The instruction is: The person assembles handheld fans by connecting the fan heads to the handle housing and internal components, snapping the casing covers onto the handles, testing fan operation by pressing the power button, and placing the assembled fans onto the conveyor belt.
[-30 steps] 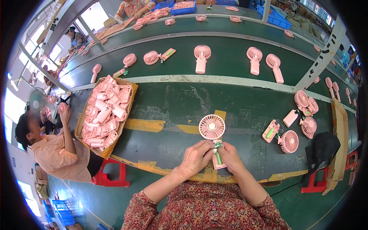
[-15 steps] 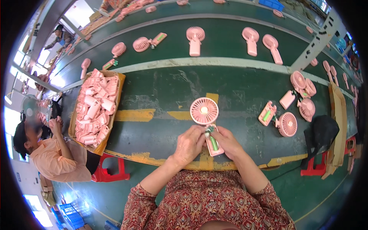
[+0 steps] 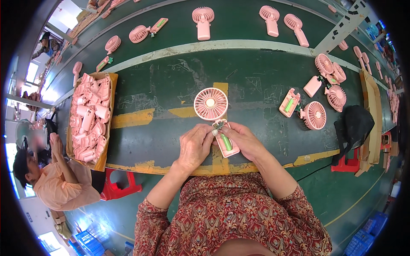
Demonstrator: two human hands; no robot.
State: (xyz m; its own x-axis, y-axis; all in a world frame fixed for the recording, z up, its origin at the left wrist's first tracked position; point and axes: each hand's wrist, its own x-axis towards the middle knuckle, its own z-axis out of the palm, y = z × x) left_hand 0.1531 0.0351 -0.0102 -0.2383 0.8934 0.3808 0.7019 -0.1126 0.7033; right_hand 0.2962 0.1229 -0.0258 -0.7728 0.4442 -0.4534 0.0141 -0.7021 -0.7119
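Note:
Between my two hands, near the table's front edge, lies a pink handheld fan (image 3: 210,104) with its round grille pointing away from me. Its handle is uncovered and shows a green battery cell (image 3: 226,142) and a small green circuit board (image 3: 218,125). My left hand (image 3: 194,145) pinches at the board from the left, fingertips closed. My right hand (image 3: 244,141) grips the handle's right side, its thumb close to the board. Wires there are too small to make out. Further right lie an open handle (image 3: 290,103) with a battery and its fan head (image 3: 315,115).
A carton (image 3: 112,91) full of pink handle shells (image 3: 87,117) stands at the left. Past a pale rail, several fans (image 3: 203,21) rest on a green belt. At right are more fan parts (image 3: 336,98), a black bag (image 3: 355,128) and cardboard. Another person (image 3: 68,183) sits at left.
The whole view has shifted, so the table appears higher and a little left. My hands keep hold of the fan, with fingers still at the circuit board.

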